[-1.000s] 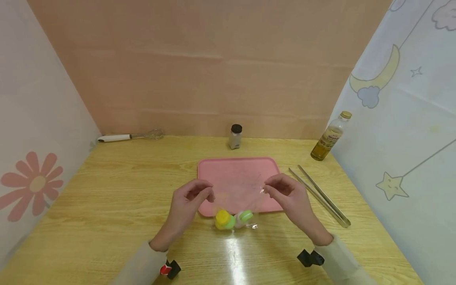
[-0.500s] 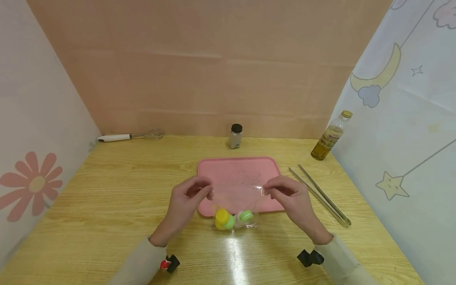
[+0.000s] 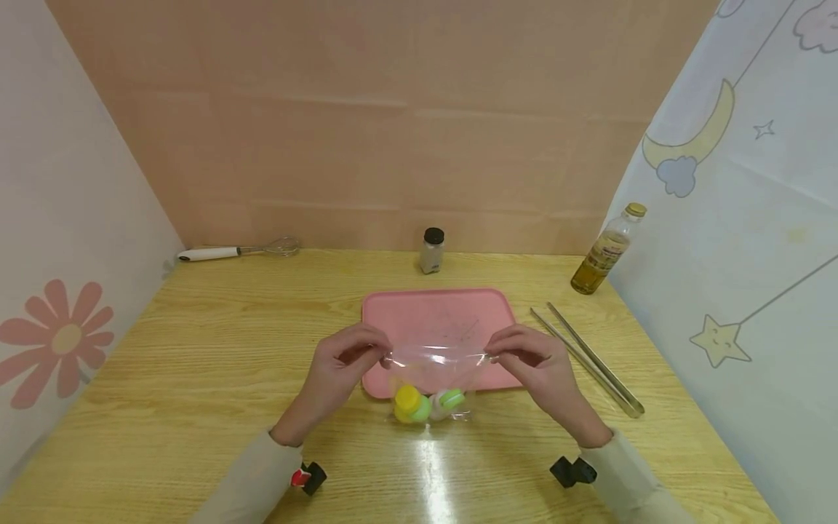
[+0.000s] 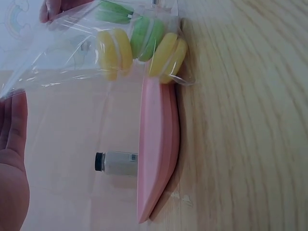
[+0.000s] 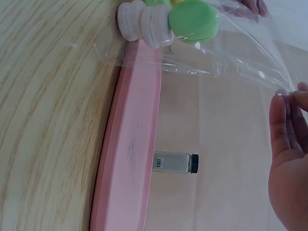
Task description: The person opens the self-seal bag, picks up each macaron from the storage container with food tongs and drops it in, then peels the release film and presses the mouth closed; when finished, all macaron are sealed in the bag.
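Note:
A clear plastic bag [image 3: 437, 360] hangs between both hands over the table's near middle. My left hand [image 3: 340, 371] pinches its upper left corner between thumb and fingers. The upper right corner is pinched by my right hand [image 3: 540, 367]. Several macarons sit at the bottom of the bag: yellow macarons [image 4: 114, 54] and green ones show in the left wrist view, while pale whitish macarons [image 5: 144, 23] and a green macaron [image 5: 193, 20] show in the right wrist view. Behind the bag, a pink tray [image 3: 432, 309] lies flat, partly seen through the plastic.
Metal tongs [image 3: 589, 360] lie right of the tray. A bottle of amber liquid [image 3: 602, 255] stands at the back right. A small black-capped jar [image 3: 432, 252] stands behind the tray, and a white-handled whisk [image 3: 238, 252] lies at the back left. Printed cloth walls border the table.
The bag's top edge now shows as a bright stretched line between the hands. Both hands stay almost in place, their fingertips slightly lower. The macarons have barely moved.

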A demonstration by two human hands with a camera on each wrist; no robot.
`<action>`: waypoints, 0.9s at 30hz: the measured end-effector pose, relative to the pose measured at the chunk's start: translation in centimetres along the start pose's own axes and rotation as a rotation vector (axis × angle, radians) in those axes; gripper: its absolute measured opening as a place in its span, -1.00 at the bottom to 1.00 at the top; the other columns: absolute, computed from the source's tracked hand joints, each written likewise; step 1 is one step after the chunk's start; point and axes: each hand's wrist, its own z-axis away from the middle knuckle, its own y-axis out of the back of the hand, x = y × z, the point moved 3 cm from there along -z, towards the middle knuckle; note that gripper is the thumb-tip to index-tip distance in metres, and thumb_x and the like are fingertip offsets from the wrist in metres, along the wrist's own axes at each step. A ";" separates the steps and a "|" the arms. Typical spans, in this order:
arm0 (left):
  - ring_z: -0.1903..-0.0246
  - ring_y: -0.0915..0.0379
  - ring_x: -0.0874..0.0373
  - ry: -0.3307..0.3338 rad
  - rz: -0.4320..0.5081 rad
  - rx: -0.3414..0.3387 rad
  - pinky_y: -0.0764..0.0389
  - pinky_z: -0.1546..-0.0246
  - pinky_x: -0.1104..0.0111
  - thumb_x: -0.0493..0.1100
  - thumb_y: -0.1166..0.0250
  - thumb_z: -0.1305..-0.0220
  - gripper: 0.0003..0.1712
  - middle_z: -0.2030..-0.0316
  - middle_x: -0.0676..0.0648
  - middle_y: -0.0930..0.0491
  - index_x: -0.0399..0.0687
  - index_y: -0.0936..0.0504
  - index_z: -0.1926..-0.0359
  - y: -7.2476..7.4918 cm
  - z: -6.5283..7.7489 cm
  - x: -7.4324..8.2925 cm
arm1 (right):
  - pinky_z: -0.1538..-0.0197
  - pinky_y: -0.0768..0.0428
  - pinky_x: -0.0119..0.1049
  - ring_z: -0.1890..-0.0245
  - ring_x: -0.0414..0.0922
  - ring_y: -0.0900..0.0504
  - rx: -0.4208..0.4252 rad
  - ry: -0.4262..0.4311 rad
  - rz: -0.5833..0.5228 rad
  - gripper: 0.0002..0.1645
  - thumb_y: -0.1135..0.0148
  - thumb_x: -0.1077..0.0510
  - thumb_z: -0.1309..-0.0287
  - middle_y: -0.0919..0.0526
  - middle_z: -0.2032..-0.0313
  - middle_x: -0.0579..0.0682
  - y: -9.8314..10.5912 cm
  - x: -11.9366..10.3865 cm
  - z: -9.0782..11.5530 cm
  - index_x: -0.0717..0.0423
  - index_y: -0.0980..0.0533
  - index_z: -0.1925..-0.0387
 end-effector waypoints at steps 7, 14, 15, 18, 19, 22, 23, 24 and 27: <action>0.25 -0.60 -0.01 0.014 -0.031 -0.017 -0.67 0.18 0.25 -0.57 -0.20 -0.34 -0.78 0.22 -0.17 -0.64 -0.29 -0.66 0.12 0.1 -0.2 0.2 | 0.06 -0.64 -0.36 0.11 -0.07 -0.65 -0.033 0.054 -0.011 -0.59 -0.14 0.76 -0.03 -0.67 0.19 0.25 0.1 0.1 -0.2 0.39 -0.67 0.21; 0.25 -0.60 0.00 0.038 -0.070 -0.015 -0.68 0.18 0.22 -0.56 -0.20 -0.34 -0.75 0.21 -0.12 -0.65 -0.22 -0.67 0.12 0.1 -0.2 0.4 | -0.01 -0.62 -0.34 0.10 -0.06 -0.64 -0.047 0.072 0.005 -0.60 -0.15 0.76 -0.02 -0.67 0.20 0.26 0.1 0.0 -0.4 0.40 -0.67 0.22; 0.25 -0.60 0.00 0.039 -0.072 -0.014 -0.68 0.18 0.23 -0.56 -0.20 -0.35 -0.75 0.21 -0.12 -0.65 -0.23 -0.68 0.12 0.1 -0.3 0.4 | -0.01 -0.62 -0.34 0.10 -0.05 -0.64 -0.051 0.074 0.008 -0.60 -0.14 0.76 -0.02 -0.67 0.19 0.26 0.2 0.0 -0.4 0.40 -0.67 0.22; 0.24 -0.60 0.00 0.037 -0.072 -0.012 -0.68 0.16 0.24 -0.55 -0.21 -0.34 -0.77 0.20 -0.14 -0.65 -0.25 -0.68 0.12 0.1 -0.3 0.4 | 0.04 -0.63 -0.37 0.11 -0.05 -0.64 -0.064 0.078 0.017 -0.60 -0.10 0.75 -0.05 -0.66 0.20 0.25 0.2 0.0 -0.4 0.40 -0.66 0.21; 0.24 -0.60 0.00 0.035 -0.070 -0.011 -0.68 0.16 0.24 -0.55 -0.21 -0.34 -0.77 0.20 -0.15 -0.65 -0.25 -0.68 0.12 0.1 -0.3 0.4 | 0.07 -0.63 -0.37 0.13 -0.05 -0.64 -0.065 0.080 0.025 -0.60 -0.07 0.74 -0.07 -0.66 0.20 0.24 0.3 0.0 -0.5 0.40 -0.66 0.21; 0.25 -0.60 -0.01 0.014 -0.059 -0.014 -0.68 0.14 0.25 -0.57 -0.20 -0.33 -0.75 0.19 -0.18 -0.65 -0.28 -0.68 0.11 0.1 -0.3 0.4 | 0.17 -0.60 -0.39 0.18 -0.05 -0.63 -0.065 0.077 0.052 -0.57 0.01 0.70 -0.09 -0.66 0.20 0.23 0.3 -0.1 -0.4 0.39 -0.66 0.19; 0.25 -0.60 -0.01 0.005 -0.054 -0.015 -0.68 0.14 0.25 -0.58 -0.20 -0.32 -0.75 0.19 -0.19 -0.65 -0.30 -0.68 0.10 0.0 -0.4 0.4 | 0.20 -0.58 -0.37 0.20 -0.06 -0.63 -0.063 0.075 0.062 -0.57 0.03 0.69 -0.09 -0.66 0.20 0.22 0.3 -0.1 -0.5 0.38 -0.66 0.19; 0.25 -0.60 -0.01 -0.004 -0.054 -0.013 -0.68 0.14 0.26 -0.59 -0.21 -0.31 -0.75 0.19 -0.20 -0.65 -0.30 -0.68 0.10 0.0 -0.4 0.5 | 0.22 -0.57 -0.37 0.21 -0.06 -0.62 -0.061 0.074 0.066 -0.57 0.04 0.68 -0.09 -0.66 0.21 0.22 0.3 -0.2 -0.5 0.39 -0.66 0.19; 0.24 -0.62 0.00 -0.020 -0.068 0.004 -0.68 0.15 0.28 -0.60 -0.26 -0.26 -0.75 0.19 -0.23 -0.65 -0.33 -0.68 0.11 -0.2 -0.5 0.7 | 0.21 -0.58 -0.36 0.20 -0.05 -0.61 -0.059 0.058 0.060 -0.63 0.00 0.67 -0.12 -0.66 0.20 0.23 0.2 -0.4 -0.5 0.42 -0.65 0.19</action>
